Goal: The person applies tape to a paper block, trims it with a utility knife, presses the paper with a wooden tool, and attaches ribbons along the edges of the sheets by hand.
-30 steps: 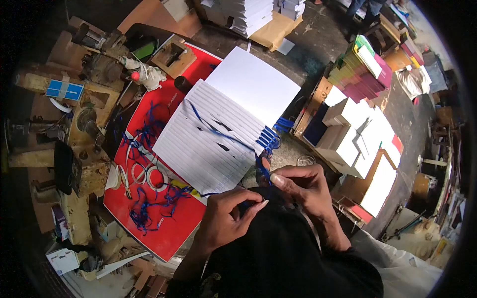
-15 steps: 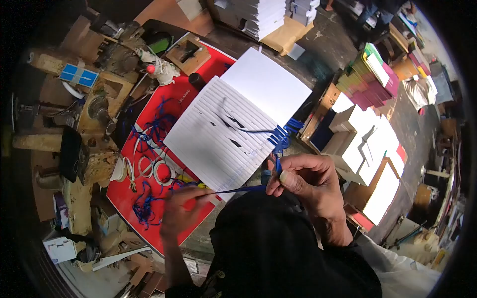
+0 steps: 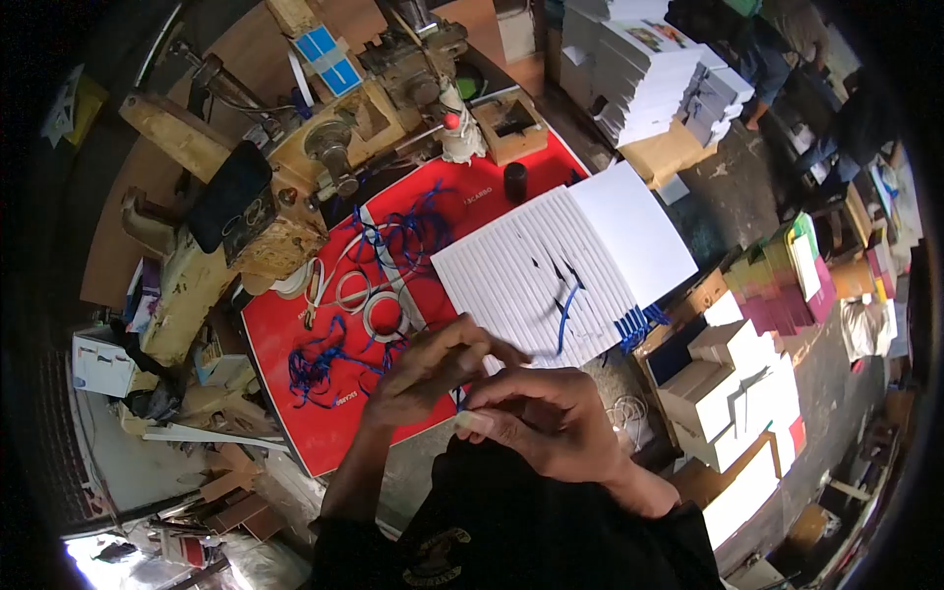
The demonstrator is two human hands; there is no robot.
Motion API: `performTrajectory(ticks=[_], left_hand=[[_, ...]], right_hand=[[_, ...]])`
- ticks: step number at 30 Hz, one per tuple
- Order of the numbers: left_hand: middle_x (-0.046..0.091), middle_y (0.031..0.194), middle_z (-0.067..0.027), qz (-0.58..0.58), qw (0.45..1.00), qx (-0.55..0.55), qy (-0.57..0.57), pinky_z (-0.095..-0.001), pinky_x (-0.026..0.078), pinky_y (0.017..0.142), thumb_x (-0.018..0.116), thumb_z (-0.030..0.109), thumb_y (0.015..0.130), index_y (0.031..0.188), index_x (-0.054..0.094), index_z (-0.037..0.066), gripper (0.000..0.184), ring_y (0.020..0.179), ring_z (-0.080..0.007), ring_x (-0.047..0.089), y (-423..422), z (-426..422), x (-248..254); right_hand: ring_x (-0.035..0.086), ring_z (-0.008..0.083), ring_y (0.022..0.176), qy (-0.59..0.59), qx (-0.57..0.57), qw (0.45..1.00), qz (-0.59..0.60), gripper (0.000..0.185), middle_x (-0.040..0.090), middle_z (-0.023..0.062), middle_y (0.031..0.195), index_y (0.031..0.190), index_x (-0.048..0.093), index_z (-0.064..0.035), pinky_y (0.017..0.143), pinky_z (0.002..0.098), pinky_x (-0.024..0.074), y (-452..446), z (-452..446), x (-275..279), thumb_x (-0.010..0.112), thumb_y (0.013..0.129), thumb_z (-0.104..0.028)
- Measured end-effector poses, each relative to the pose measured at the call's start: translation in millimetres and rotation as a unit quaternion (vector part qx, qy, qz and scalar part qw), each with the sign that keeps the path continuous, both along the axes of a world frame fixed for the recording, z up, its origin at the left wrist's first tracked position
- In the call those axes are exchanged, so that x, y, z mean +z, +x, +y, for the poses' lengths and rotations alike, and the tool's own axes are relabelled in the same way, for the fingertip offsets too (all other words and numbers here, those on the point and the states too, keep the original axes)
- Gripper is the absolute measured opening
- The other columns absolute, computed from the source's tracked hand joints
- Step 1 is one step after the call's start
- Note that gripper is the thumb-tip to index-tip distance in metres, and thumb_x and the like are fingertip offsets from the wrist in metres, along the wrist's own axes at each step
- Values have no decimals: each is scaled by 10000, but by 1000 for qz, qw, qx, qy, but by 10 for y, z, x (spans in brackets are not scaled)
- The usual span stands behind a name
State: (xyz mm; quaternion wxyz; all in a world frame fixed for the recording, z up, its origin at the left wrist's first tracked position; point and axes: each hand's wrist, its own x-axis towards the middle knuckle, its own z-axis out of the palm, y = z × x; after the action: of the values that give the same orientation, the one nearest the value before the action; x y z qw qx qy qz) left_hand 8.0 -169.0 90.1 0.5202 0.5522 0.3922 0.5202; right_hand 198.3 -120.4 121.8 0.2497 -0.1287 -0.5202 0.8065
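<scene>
In front of my chest, my right hand (image 3: 556, 423) pinches a narrow blue ribbon (image 3: 460, 397) between thumb and forefinger. My left hand (image 3: 428, 372), a little blurred, is close against it with fingers curled in at the same ribbon; its grip is partly hidden. Just beyond lies a row of white paper blocks (image 3: 526, 280), spines side by side, with a white sheet or cover (image 3: 634, 231) spread behind. A short blue ribbon piece (image 3: 565, 320) curves over the blocks. More blue ribbon ends (image 3: 641, 324) hang out at their right corner.
Tangled blue ribbon (image 3: 324, 366) and white tape rolls (image 3: 385, 317) lie on the red board (image 3: 285, 339). A dark cylinder (image 3: 515, 183) stands near a wooden block (image 3: 511, 128). Old machinery (image 3: 334, 147) is at left; paper stacks (image 3: 733, 393) are at right. Other people (image 3: 787, 59) are far back.
My hands have come together; before, the ribbon was stretched between them, left hand out to the side. My view has turned, so the board and paper blocks appear farther right.
</scene>
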Motion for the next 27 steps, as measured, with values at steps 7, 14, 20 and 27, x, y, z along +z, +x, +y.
performTrajectory(ticks=[7,14,20,27], left_hand=[[580,832,-42,9,987,85,-134,-237,400,576,406,339,1101,1009,469,88,274,649,-59,498,-100,-385,-383],[400,766,30,-22,979,169,-108,-220,333,583,519,176,1041,953,460,100,131,629,-62,376,-556,-500,-1081],[318,742,59,-17,966,232,-115,-247,294,578,498,263,1088,928,465,95,235,636,-55,299,-1059,-526,-1388],[599,929,-108,488,793,312,-190,-389,477,742,550,295,1045,1086,542,49,249,833,-240,582,-1487,-699,-1887]], right_hand=[[698,180,918,-48,-109,992,42,160,710,150,992,1120,600,94,834,300,572,-105,50,75,603,999,-11],[659,219,727,27,-263,963,60,161,646,128,807,1072,574,26,624,332,527,-46,109,170,594,1004,-118],[619,214,617,48,-407,901,139,134,601,113,729,974,568,1,613,347,527,467,-3,119,654,942,-97],[659,196,678,94,-544,833,-8,145,670,116,782,951,663,19,622,316,532,1389,-271,46,733,877,-85]])
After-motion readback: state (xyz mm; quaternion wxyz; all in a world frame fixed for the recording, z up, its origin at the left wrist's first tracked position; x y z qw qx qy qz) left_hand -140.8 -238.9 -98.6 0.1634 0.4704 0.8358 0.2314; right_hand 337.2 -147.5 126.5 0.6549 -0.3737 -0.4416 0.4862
